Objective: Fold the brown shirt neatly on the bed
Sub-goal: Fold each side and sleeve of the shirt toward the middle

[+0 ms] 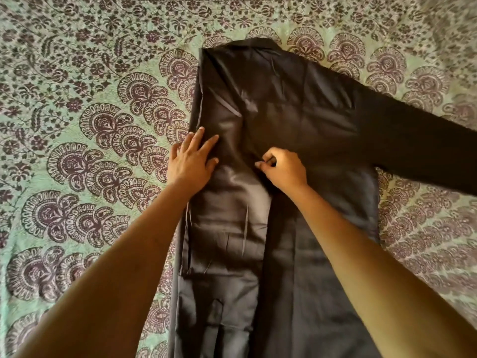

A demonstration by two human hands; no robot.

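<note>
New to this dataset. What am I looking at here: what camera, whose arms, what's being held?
There is no robot: one wide-angle camera worn on a person's head looks down at their two bare arms. A dark brown, slightly shiny long shirt lies flat on a bed covered by a green bedspread with purple paisley print. Its left side is already folded inward; the other sleeve lies spread out to the right. The left hand presses flat on the folded edge, fingers spread. The right hand pinches the cloth near the shirt's middle.
</note>
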